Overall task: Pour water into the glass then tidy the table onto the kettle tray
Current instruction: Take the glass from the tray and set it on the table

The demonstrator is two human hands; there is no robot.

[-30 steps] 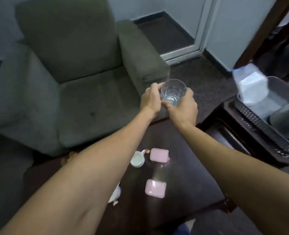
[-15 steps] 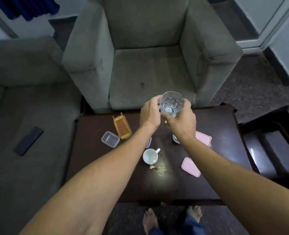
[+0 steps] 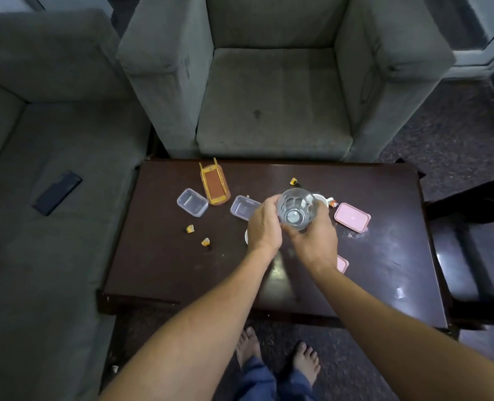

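Both hands hold a clear faceted glass with a little water in it, above the middle of the dark wooden table. My left hand grips its left side and my right hand cups it from below and the right. On the table lie two clear plastic boxes, two pink lids, an orange tray-like item and small orange scraps. White cups are mostly hidden behind my hands. No kettle or kettle tray is in view.
A grey armchair stands behind the table and a grey sofa on the left with a dark phone on it. A dark side stand sits to the right. My bare feet are at the table's near edge.
The view swung from the right-hand side stand to the table and tilted down. The glass, still held in both hands, came lower over the middle of the table.
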